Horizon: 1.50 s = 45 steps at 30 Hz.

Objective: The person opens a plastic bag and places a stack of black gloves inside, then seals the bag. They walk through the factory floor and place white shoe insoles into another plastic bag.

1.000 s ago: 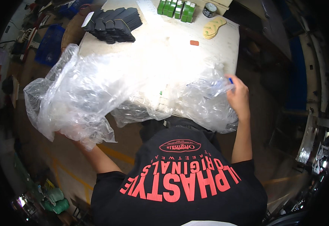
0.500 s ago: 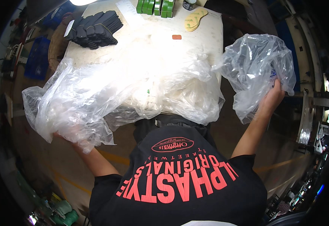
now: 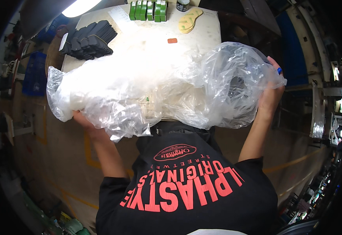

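A large crumpled clear plastic bag (image 3: 114, 111) stretches across the near part of the table, from one hand to the other. My left hand (image 3: 84, 120) grips it at the left, its fingers largely covered by the folds. At the right, my right hand (image 3: 271, 94) holds the bag's puffed-out end, with the fingertips reaching up behind its rim. A small blue band shows on one of those fingers. Through the plastic, the near table edge and a pale surface with a small green mark are partly visible. Glare washes out the middle of the bag.
Behind the bag, the white table (image 3: 139, 37) bears a bundle of dark fabric pieces (image 3: 88, 40), green boxes (image 3: 148, 11), yellow sole-shaped pieces (image 3: 189, 20), a small orange tag (image 3: 172, 40) and a dark tin (image 3: 182, 5). A blue crate (image 3: 34, 74) stands at the left.
Both hands have come inward, the right one also slightly up. The bag's right end has swung left over the table's edge, and its left end has drawn in.
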Available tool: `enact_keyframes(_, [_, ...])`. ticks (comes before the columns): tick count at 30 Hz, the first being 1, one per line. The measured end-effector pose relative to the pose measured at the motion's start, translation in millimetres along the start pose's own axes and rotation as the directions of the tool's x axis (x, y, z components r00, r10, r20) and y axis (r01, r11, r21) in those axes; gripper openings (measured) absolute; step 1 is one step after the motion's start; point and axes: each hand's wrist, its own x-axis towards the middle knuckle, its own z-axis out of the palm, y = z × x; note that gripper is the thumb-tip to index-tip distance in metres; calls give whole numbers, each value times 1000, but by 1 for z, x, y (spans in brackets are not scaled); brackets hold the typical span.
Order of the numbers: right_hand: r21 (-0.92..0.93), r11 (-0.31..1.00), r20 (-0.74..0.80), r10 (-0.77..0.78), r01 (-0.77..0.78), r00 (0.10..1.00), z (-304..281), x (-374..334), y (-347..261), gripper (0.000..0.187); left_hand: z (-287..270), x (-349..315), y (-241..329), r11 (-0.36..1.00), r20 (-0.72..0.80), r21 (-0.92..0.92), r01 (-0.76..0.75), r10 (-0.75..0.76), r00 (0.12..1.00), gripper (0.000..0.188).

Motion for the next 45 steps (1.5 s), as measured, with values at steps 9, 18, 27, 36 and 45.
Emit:
enact_keyframes(9, [29,969,419,212,-246,883,-46,4,-3,32,-5,-27,6,993,88,97,-72,63,994,46])
enact_keyframes(18, [-340,921,847,389,-191,363,-10,-12,34,41,72,23,-29,939,128,309,-151,117,985,45])
enact_keyframes(27, [-277,929,845,356,-244,399,-5,-22,21,42,177,95,-110,525,332,694,-492,372,867,43])
enact_keyframes(36, [258,894,686,97,-366,721,18,-2,-9,66,183,46,-41,487,727,605,-630,-14,687,50])
enact_keyframes(45, [6,959,712,-204,285,672,111,-6,-68,55,195,-77,-6,223,745,649,-727,7,667,46])
